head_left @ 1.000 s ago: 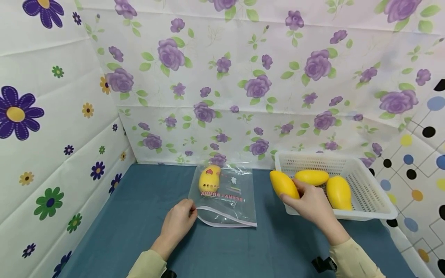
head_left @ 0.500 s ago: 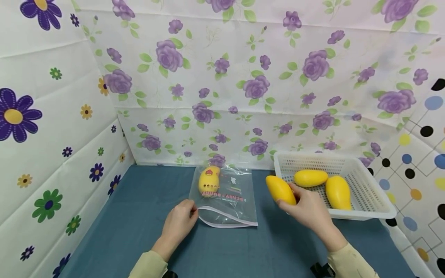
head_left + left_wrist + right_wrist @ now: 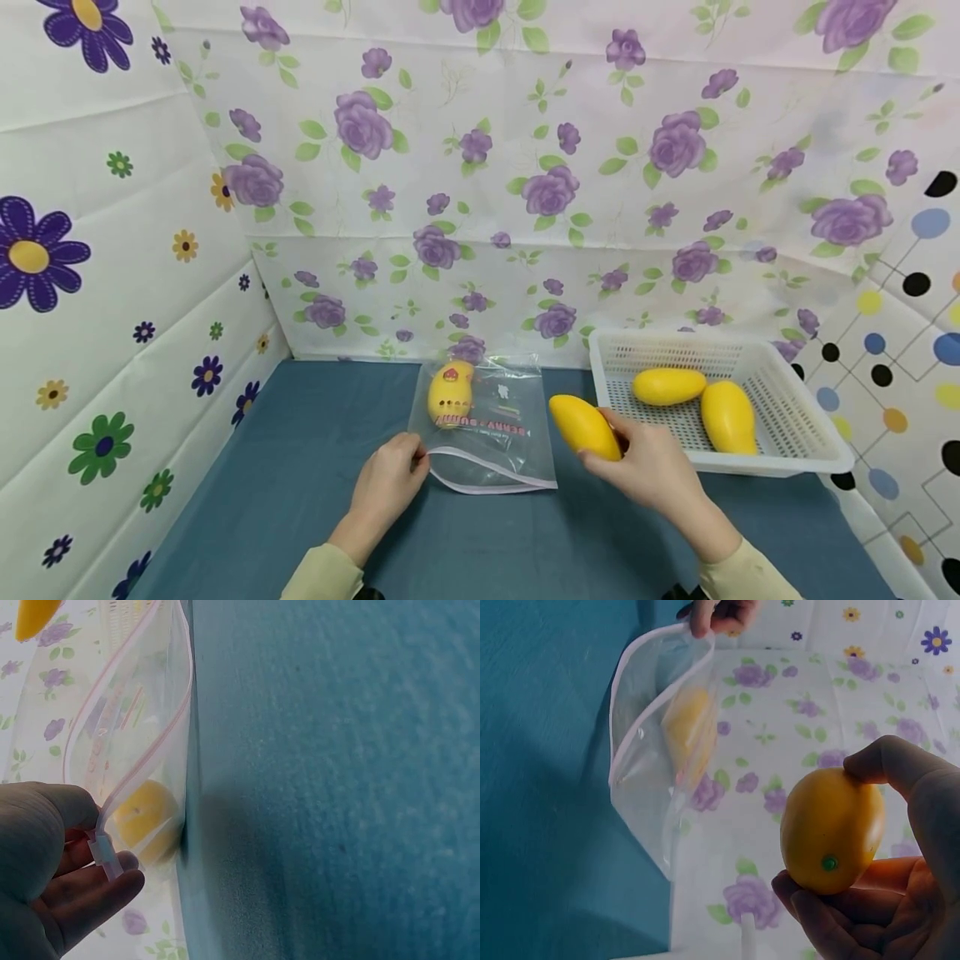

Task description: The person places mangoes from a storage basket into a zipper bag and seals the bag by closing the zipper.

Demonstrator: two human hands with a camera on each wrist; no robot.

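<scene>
A clear zip bag (image 3: 517,400) lies on the blue cloth with its pink-edged mouth parted toward me. Inside it, at the left, is a yellow mango (image 3: 451,392). My left hand (image 3: 386,479) pinches the left corner of the bag's mouth, where the white slider (image 3: 103,851) shows between thumb and fingers. In my right hand (image 3: 648,467) I grip another mango (image 3: 585,427), held in the air between the bag and the basket. Its green stem dot (image 3: 829,863) faces the right wrist camera.
A white slotted basket (image 3: 813,433) stands at the right with two mangoes inside, one lying crosswise (image 3: 669,386) and one pointing toward me (image 3: 729,417). Flower-printed sheets (image 3: 457,167) wall the back and sides of the blue cloth (image 3: 480,550).
My right hand has carried its mango left, out from over the basket's edge and closer to the bag. The left hand has stayed at the bag's corner.
</scene>
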